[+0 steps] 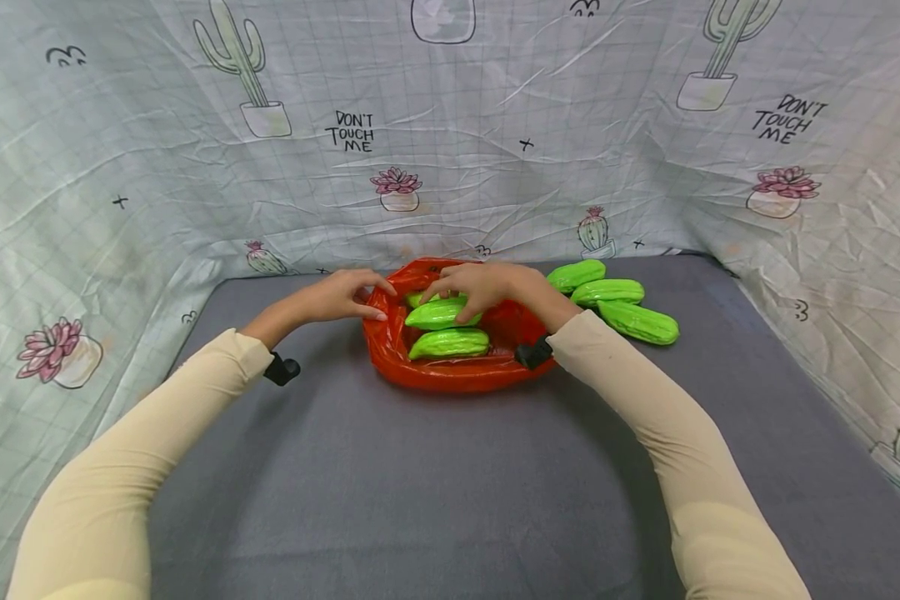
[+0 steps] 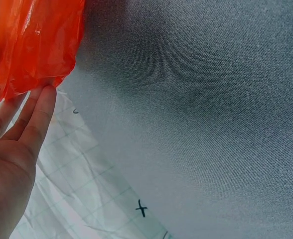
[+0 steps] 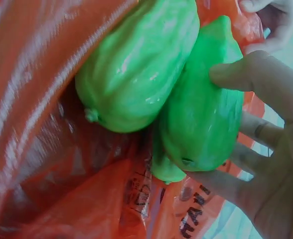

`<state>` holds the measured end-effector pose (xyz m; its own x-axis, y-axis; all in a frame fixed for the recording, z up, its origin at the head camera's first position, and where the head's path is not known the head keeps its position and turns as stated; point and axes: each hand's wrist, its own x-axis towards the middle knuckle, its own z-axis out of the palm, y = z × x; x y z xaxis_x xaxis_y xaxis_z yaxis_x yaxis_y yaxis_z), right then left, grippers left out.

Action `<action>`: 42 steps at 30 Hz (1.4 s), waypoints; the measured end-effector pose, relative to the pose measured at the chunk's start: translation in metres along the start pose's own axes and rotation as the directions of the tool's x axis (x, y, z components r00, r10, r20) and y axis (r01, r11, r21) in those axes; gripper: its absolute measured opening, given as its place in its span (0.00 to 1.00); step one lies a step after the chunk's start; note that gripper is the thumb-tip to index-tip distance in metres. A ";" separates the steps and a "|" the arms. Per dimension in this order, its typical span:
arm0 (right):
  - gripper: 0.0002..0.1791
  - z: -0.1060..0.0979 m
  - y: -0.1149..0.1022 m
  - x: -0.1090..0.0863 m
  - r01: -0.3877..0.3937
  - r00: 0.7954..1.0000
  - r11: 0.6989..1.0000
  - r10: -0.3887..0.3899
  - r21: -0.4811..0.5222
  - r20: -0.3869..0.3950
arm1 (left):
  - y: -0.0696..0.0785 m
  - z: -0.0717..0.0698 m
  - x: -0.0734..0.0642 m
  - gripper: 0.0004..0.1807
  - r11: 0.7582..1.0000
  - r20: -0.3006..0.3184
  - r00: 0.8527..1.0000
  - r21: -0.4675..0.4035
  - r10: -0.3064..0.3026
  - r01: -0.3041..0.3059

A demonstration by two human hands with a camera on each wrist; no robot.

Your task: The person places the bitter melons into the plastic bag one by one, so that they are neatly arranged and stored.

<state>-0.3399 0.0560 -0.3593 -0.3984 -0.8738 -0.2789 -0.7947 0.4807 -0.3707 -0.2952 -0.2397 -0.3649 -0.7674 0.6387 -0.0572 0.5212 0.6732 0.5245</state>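
A red plastic bag (image 1: 450, 380) lies spread wide at the far middle of the table, its mouth facing up. My left hand (image 1: 337, 297) holds the bag's left rim, thumb on the inner side; the left wrist view shows fingers against the red plastic (image 2: 42, 45). Over the bag, my right hand (image 1: 486, 286) grips a green ridged gourd (image 3: 201, 114), thumb on top and fingers round its far side. Another green gourd (image 3: 139, 64) lies beside it in the bag, toward me. A third gourd (image 3: 167, 167) shows partly beneath the held one.
Several more things stand about: three green gourds (image 1: 640, 322) lie together on the grey table (image 1: 435, 483), right of the bag. A pale cloth printed with cacti (image 1: 480, 142) hangs behind and along both sides. Dark wrist straps (image 1: 532, 352) sit at my cuffs.
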 end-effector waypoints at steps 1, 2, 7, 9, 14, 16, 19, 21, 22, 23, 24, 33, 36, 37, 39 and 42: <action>0.34 0.000 -0.001 0.000 -0.013 1.000 1.000 0.013 -0.013 0.003 | 0.000 0.000 0.000 0.24 1.000 0.001 1.000 -0.002 -0.001 0.001; 0.34 0.000 -0.002 0.001 -0.023 1.000 0.999 0.023 -0.030 0.006 | 0.000 0.000 0.000 0.24 1.000 0.002 1.000 -0.001 0.001 -0.001; 0.33 -0.004 -0.011 0.004 -0.034 0.999 0.992 0.038 -0.121 0.033 | 0.001 -0.001 -0.001 0.24 1.000 0.004 1.000 -0.001 0.000 0.000; 0.33 -0.007 -0.015 0.007 -0.028 0.998 0.989 0.035 -0.149 0.046 | 0.002 -0.001 -0.001 0.24 1.000 0.006 1.000 -0.001 0.000 0.000; 0.32 -0.009 -0.027 0.017 -0.032 0.995 0.984 0.047 -0.177 0.082 | 0.002 -0.002 0.000 0.24 1.000 0.013 1.000 0.002 -0.005 0.005; 0.30 -0.008 -0.030 0.022 -0.028 0.993 0.982 0.050 -0.187 0.110 | 0.002 -0.003 0.001 0.24 1.000 0.016 1.000 -0.001 -0.006 0.006; 0.27 -0.007 -0.031 0.029 -0.044 0.985 0.978 0.077 -0.204 0.153 | 0.003 -0.003 0.002 0.25 1.000 0.021 1.000 -0.005 0.001 -0.001; 0.26 -0.006 -0.030 0.032 -0.059 0.981 0.974 0.097 -0.218 0.167 | 0.003 -0.003 0.003 0.25 1.000 0.022 1.000 -0.008 0.004 -0.004; 0.27 -0.006 -0.030 0.033 -0.069 0.980 0.972 0.108 -0.223 0.168 | 0.003 -0.003 0.003 0.25 1.000 0.023 1.000 -0.007 0.005 -0.005; 0.27 -0.006 -0.029 0.033 -0.079 0.979 0.972 0.117 -0.223 0.166 | 0.002 -0.003 0.003 0.25 1.000 0.023 1.000 -0.004 0.006 -0.006; 0.27 -0.006 -0.029 0.033 -0.081 0.980 0.971 0.119 -0.223 0.162 | 0.002 -0.003 0.003 0.25 1.000 0.023 1.000 0.002 0.006 -0.006; 0.24 -0.015 -0.029 0.016 -0.039 0.997 0.980 0.052 -0.195 0.060 | 0.000 -0.001 0.001 0.25 1.000 0.027 1.000 0.002 -0.012 0.012; 0.22 -0.023 -0.027 0.000 -0.015 1.000 0.981 0.016 -0.191 0.006 | -0.001 0.000 0.001 0.25 1.000 0.022 1.000 0.008 -0.014 0.014; 0.21 -0.026 -0.026 -0.006 -0.015 1.000 0.983 0.014 -0.183 -0.004 | -0.001 0.000 0.001 0.25 1.000 0.022 1.000 0.008 -0.016 0.016; 0.20 -0.030 -0.024 -0.019 -0.021 1.000 0.985 0.018 -0.170 -0.019 | -0.001 0.000 0.000 0.25 1.000 0.022 1.000 0.007 -0.019 0.018; 0.19 -0.036 -0.019 -0.039 -0.030 0.999 0.984 0.024 -0.178 -0.035 | -0.001 0.000 -0.001 0.25 1.000 0.024 0.999 0.003 -0.021 0.021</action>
<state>-0.3261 0.0782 -0.3100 -0.4330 -0.8640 -0.2568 -0.8514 0.4856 -0.1983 -0.2950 -0.2408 -0.3657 -0.7690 0.6331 -0.0883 0.5061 0.6874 0.5209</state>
